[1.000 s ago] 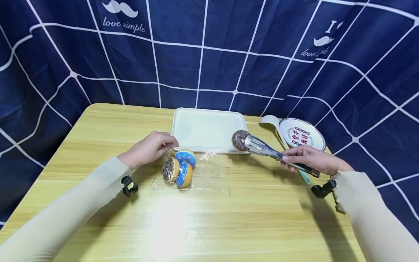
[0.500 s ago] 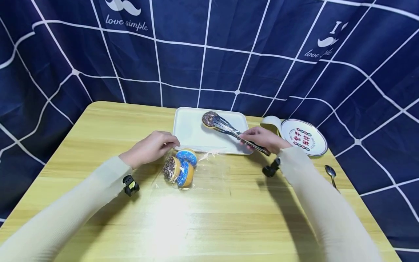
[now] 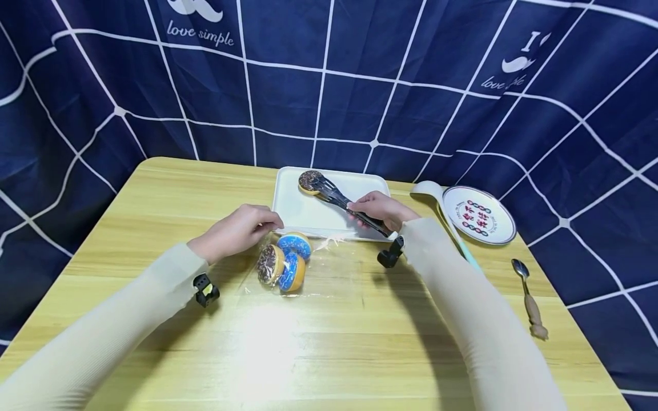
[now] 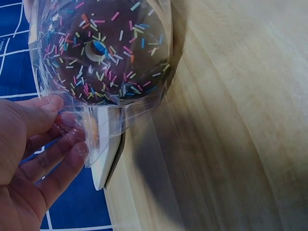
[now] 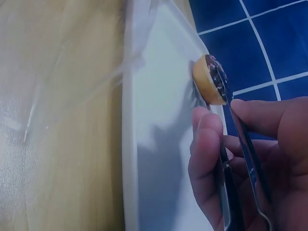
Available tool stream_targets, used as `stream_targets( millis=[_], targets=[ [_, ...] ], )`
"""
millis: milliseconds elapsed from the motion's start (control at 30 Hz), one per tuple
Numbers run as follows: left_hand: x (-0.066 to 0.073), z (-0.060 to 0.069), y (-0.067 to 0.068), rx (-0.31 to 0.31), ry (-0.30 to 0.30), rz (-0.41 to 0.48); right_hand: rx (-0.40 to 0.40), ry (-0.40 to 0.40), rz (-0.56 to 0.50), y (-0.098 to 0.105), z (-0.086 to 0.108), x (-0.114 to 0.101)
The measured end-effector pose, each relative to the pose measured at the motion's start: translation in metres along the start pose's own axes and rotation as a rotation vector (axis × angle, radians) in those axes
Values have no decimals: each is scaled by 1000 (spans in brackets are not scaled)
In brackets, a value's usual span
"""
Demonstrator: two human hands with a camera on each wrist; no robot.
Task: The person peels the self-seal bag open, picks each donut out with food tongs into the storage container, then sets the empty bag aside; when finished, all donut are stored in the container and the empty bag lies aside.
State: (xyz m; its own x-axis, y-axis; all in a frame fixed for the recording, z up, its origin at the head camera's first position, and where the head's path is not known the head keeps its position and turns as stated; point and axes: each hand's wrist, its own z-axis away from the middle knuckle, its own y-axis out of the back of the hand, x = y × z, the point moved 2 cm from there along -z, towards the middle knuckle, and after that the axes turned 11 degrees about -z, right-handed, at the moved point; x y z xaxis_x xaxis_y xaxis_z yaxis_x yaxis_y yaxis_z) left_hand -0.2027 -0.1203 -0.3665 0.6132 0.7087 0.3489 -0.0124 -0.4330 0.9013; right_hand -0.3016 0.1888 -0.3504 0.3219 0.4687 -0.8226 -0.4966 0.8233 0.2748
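Right hand (image 3: 377, 208): I see its grip narrow, holding the tongs (image 3: 334, 197). Held chocolate doughnut (image 3: 309, 180) sits at the tongs' far end, 10 o'clock from the grip in my head view, one tong arm across its iced face. It's over the 10-to-11 o'clock part of the white tray (image 3: 360, 185); I can't tell if they touch.

Left hand (image 3: 241, 228): grip pinching the clear bag (image 3: 331, 279). Bagged doughnuts (image 3: 292, 272), two blue and one chocolate, at its 4 o'clock.

From the right hand: ladle (image 3: 428, 188) and plate (image 3: 501, 220) at 3, spoon (image 3: 532, 311) at 4, on the desk (image 3: 180, 354).
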Motion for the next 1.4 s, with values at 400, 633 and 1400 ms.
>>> stream_targets(
  millis=[400, 633, 1400],
  targets=[
    [1, 0, 0, -7, -6, -11, 24, -20, 49, 7, 8, 1],
    [1, 1, -1, -7, -5, -17, 38, -2, 71, 22, 23, 8],
    [1, -1, 0, -6, -2, -17, -144, 280, 315, 88, 155, 74]
  ],
)
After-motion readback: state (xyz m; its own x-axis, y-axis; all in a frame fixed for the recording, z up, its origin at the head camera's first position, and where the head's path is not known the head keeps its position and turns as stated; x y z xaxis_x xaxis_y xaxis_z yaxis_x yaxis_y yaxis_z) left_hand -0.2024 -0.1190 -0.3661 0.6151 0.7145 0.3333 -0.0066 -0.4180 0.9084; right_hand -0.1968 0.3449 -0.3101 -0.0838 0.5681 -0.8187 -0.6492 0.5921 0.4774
